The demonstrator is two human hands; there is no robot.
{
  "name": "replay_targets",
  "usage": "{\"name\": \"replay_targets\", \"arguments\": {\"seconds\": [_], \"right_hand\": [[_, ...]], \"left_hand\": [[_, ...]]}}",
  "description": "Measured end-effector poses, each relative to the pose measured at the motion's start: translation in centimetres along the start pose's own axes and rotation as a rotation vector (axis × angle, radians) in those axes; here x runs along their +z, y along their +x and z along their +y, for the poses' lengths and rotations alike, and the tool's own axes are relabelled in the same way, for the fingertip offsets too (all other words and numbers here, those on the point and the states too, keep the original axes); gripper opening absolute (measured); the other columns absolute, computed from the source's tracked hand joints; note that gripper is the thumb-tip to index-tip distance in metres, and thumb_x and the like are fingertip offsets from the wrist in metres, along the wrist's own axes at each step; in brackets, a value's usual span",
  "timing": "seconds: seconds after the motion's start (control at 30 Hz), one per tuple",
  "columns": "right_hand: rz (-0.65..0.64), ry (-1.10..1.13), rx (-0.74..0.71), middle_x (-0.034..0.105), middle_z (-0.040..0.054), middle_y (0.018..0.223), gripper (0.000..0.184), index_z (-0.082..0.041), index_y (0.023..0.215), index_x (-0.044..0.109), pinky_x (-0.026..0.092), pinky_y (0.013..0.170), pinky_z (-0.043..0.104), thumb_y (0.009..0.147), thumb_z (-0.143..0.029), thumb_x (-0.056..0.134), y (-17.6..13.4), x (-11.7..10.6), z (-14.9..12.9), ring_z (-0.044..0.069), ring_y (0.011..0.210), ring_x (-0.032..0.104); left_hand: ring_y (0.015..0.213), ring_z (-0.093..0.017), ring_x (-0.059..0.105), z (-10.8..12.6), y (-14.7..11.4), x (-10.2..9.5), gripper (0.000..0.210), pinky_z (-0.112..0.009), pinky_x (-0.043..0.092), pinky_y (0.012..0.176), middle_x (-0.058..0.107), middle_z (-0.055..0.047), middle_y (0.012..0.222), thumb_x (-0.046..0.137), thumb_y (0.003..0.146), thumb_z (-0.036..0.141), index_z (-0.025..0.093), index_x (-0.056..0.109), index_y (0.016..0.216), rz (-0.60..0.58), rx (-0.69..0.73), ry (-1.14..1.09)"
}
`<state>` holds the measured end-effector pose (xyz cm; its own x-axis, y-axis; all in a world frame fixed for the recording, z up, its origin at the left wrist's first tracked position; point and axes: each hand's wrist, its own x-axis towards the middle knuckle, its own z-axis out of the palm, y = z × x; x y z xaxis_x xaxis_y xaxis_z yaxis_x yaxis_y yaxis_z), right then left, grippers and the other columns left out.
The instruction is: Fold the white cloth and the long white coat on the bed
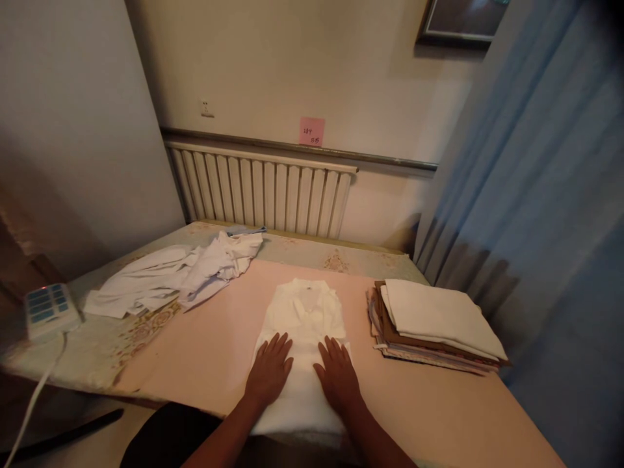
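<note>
A white collared shirt [305, 377] lies flat before me, its collar pointing away and its lower end at the table's near edge. My left hand [270, 368] rests flat on the shirt's left side with the fingers stretched out. On the right side my right hand [337, 374] lies flat too, fingers spread and palm down. Neither hand grips anything. Under the shirt is a pink sheet [205, 351] that covers much of the table.
Right of the shirt stands a stack of folded cloth [441, 325], white on top. Crumpled white garments [195, 270] lie at the back left. A power strip [51, 309] with a cable sits at the left edge. Behind are a radiator [268, 188] and a blue curtain [517, 195].
</note>
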<state>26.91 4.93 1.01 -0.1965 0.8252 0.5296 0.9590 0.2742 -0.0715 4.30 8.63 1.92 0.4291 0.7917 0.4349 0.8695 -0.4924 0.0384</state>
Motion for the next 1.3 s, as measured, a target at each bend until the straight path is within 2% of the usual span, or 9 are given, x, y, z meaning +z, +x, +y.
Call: {"name": "replay_targets", "arguments": {"seconds": [0.23, 1.3], "right_hand": [[0.035, -0.003, -0.013, 0.047, 0.0099, 0.143, 0.044, -0.020, 0.134, 0.050, 0.027, 0.112, 0.045, 0.095, -0.040, 0.043, -0.12, 0.18, 0.08, 0.025, 0.135, 0.038], [-0.007, 0.011, 0.003, 0.048, 0.0090, 0.142, 0.044, -0.020, 0.133, 0.051, 0.029, 0.111, 0.045, 0.095, -0.041, 0.043, 0.16, -0.45, -0.07, 0.025, 0.134, 0.039]], "left_hand": [[0.135, -0.024, 0.039, -0.09, 0.01, 0.10, 0.043, -0.046, 0.035, 0.108, 0.048, -0.003, 0.143, 0.037, 0.095, 0.034, 0.028, 0.048, 0.136, 0.037, 0.004, -0.029], [0.134, -0.026, 0.040, -0.29, 0.18, 0.33, 0.043, -0.048, 0.036, 0.107, 0.047, -0.002, 0.144, 0.036, 0.095, 0.034, 0.026, 0.049, 0.135, 0.016, 0.011, -0.017]]}}
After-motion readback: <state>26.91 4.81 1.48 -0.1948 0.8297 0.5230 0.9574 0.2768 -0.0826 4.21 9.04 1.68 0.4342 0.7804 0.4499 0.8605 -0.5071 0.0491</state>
